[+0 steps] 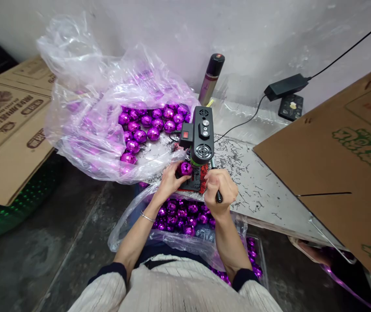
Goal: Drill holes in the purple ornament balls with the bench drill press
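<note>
Beside the near end of the black oblong machine [203, 135], whose long axis runs wall to wearer, the left hand [169, 182] pinches a shiny purple faceted ball [185, 168]; the right hand [220, 187] clasps its black-handled lever [218, 197]. Rightward, a brown cardboard carton's [322, 173] green lettering is unclear.

Black-capped can [210, 81], pale wall [263, 39], dark floor [64, 234], green-printed carton [335, 173] at right

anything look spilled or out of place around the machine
Yes: small dark bits lie strewn across the pale tabletop on both sides of the black machine. They look like spilled debris, being loose and in no container.
</note>
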`<state>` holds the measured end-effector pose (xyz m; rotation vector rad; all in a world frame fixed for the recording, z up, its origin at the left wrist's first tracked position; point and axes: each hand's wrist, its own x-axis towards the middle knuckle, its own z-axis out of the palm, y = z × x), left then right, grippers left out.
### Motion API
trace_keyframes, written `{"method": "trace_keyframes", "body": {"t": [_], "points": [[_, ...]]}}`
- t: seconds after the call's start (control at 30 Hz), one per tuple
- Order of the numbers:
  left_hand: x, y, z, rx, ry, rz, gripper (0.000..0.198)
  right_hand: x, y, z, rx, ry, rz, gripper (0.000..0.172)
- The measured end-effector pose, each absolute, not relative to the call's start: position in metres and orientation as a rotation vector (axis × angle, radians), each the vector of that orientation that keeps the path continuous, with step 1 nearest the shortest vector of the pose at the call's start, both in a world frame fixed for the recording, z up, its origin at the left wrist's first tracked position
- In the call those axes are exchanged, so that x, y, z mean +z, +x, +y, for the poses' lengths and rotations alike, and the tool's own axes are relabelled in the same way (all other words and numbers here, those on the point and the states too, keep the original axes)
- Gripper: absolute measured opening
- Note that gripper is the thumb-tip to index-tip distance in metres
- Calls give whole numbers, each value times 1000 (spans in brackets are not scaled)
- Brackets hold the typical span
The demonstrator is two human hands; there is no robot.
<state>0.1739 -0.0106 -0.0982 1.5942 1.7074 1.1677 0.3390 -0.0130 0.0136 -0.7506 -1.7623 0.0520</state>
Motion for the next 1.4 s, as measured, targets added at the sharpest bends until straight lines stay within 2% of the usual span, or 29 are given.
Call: {"method": "trace_keyframes", "body": {"t": [0.3,0.53,0.73,1.1,1.4], "points": [[-106,200,-16,1150,1804,1880,59,11,341,-13,44,-752,-1778,25],[-118,207,-11,1247,1783,1822,65,13,340,-14,25,-746,-1771,24],[-118,207,-12,1325,1796,1805,54,9,339,-16,37,-761,-1761,25],[-118,207,-12,1361,1816,1741,55,-40,336,-18,69,-754,-1675,24],[-121,207,-13,1371,1794,1758,54,-54,334,-13,22,-716,-1628,31]]}}
